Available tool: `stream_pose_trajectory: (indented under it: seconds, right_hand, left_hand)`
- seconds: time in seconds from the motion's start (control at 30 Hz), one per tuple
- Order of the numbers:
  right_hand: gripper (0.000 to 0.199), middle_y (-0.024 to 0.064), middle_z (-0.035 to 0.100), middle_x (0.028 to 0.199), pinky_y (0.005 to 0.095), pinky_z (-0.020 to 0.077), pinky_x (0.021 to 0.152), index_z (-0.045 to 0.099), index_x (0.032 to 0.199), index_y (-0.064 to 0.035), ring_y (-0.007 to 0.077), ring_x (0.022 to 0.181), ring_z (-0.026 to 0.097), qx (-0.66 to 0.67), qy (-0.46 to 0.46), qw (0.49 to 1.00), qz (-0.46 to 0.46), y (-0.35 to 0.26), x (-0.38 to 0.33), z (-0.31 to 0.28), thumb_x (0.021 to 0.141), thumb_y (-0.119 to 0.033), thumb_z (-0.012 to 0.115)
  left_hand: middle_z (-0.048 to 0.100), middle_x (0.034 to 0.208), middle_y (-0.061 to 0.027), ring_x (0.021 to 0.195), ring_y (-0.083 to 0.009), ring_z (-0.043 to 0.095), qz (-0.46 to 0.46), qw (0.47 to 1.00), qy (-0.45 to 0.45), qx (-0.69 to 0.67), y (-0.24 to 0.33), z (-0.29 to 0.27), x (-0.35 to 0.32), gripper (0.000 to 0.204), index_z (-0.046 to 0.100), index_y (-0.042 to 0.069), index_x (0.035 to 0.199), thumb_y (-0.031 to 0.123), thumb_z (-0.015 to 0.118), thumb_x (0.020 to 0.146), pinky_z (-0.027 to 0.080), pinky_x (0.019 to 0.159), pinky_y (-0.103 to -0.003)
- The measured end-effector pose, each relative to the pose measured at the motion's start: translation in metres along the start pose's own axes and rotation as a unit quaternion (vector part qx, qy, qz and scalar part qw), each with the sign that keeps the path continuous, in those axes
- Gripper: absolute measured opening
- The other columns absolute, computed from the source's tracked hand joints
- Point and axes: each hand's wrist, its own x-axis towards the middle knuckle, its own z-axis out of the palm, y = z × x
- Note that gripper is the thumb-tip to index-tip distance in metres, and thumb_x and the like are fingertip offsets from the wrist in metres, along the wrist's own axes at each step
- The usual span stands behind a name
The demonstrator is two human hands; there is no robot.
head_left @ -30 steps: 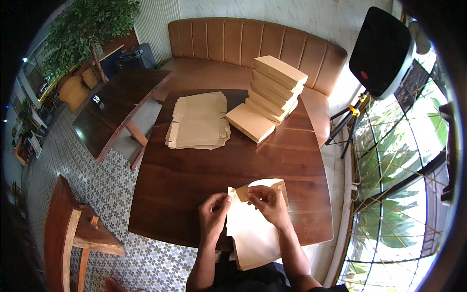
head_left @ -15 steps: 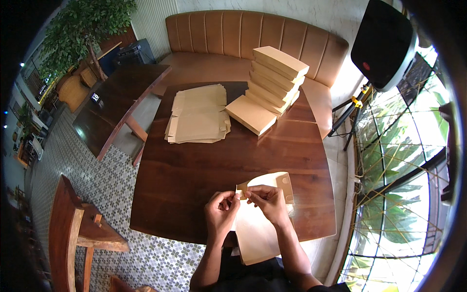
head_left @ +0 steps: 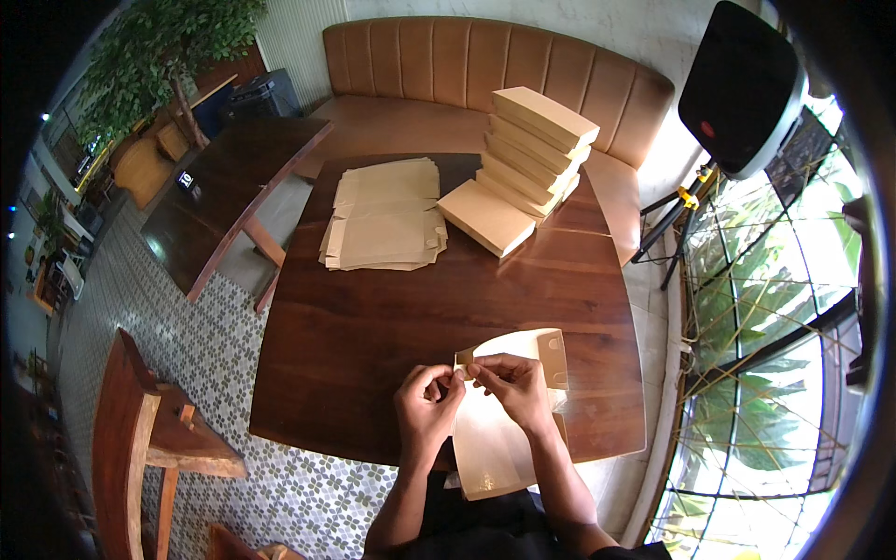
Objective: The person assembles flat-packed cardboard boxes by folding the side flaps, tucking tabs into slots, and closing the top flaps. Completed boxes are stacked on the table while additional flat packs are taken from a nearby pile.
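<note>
A partly folded cardboard box (head_left: 499, 443) lies at the near edge of the dark wooden table (head_left: 355, 364), its near end reaching over the edge. My left hand (head_left: 427, 403) pinches the box's left side at a small corner flap. Close against it, my right hand (head_left: 511, 387) grips the same corner from the right with thumb and finger. The fingertips of both hands nearly meet and hide part of the flap. On the right the box's side wall (head_left: 553, 359) stands partly up.
A pile of flat cardboard blanks (head_left: 383, 217) lies at the far left of the table. Folded boxes (head_left: 537, 149) are stacked at the far right, with one box (head_left: 487, 219) in front. Beyond is a brown bench (head_left: 448, 70); a speaker (head_left: 742, 89) stands right.
My fingers have shifted slightly at the corner flap, and the box's near end sits a little higher in view. The view has shifted slightly; the piles are unchanged.
</note>
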Motion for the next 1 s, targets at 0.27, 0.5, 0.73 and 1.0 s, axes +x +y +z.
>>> stream_pose_trajectory:
  seconds: [0.27,0.5,0.73,1.0]
  right_hand:
    - [0.020,0.0091,0.079,0.094,0.0265,0.0582,0.071,0.078,0.111,0.0027,0.0119,0.083,0.072,0.003,-0.017,1.000,0.007,0.003,0.000,-0.002,0.100,-0.014,0.074]
    - [0.019,0.0089,0.078,0.096,0.0261,0.0582,0.073,0.077,0.113,0.0033,0.0116,0.083,0.071,0.060,-0.038,0.997,0.005,0.009,0.000,-0.005,0.097,-0.007,0.076]
    - [0.020,0.0071,0.079,0.096,0.0252,0.0572,0.072,0.078,0.112,0.0002,0.0096,0.080,0.069,0.048,-0.035,0.998,-0.002,0.013,0.002,-0.003,0.095,-0.010,0.080]
    - [0.017,0.0073,0.077,0.092,0.0260,0.0581,0.073,0.077,0.105,0.0018,0.0110,0.079,0.070,0.081,-0.052,0.995,0.013,0.019,0.005,-0.004,0.094,-0.011,0.080]
  left_hand:
    - [0.066,0.083,-0.0007,0.068,-0.0034,0.056,-0.001,1.000,0.011,0.005,0.000,0.003,0.000,0.011,0.071,0.001,0.093,0.005,0.080,0.090,0.045,0.059,-0.021]
    - [0.065,0.082,-0.0007,0.068,-0.0040,0.056,-0.012,1.000,0.011,-0.008,-0.007,0.005,0.000,0.012,0.070,0.000,0.094,0.003,0.081,0.089,0.046,0.059,-0.021]
    - [0.065,0.081,-0.0004,0.068,-0.0036,0.057,0.023,1.000,0.001,-0.012,-0.019,0.004,-0.002,0.013,0.068,-0.001,0.093,0.003,0.080,0.089,0.046,0.059,-0.021]
    - [0.067,0.086,-0.0024,0.075,-0.0062,0.062,-0.022,0.987,-0.088,-0.135,-0.024,-0.007,0.002,0.018,0.069,-0.003,0.103,0.012,0.077,0.098,0.048,0.062,-0.021]
